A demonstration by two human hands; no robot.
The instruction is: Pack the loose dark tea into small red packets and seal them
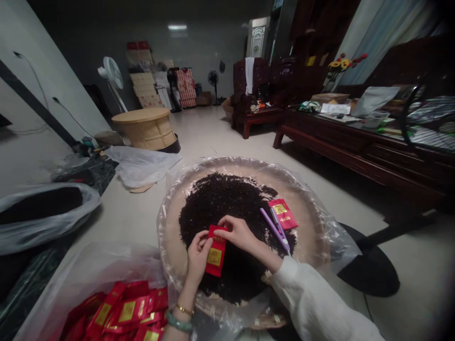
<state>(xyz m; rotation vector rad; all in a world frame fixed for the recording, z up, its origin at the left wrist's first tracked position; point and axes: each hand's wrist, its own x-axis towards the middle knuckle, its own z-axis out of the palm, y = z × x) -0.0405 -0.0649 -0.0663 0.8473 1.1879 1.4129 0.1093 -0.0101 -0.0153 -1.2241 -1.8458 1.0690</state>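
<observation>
A round tray lined with clear plastic holds a dark pile of loose tea leaves. Over the pile both hands hold one small red packet with a gold label. My left hand grips its left edge. My right hand pinches its top edge. Another red packet and a purple scoop lie on the leaves to the right.
A clear bag with several red packets sits at the lower left. A plastic-lined bag of dark leaves lies at the far left. A round wooden stool, a white fan and a long dark wooden table stand farther off.
</observation>
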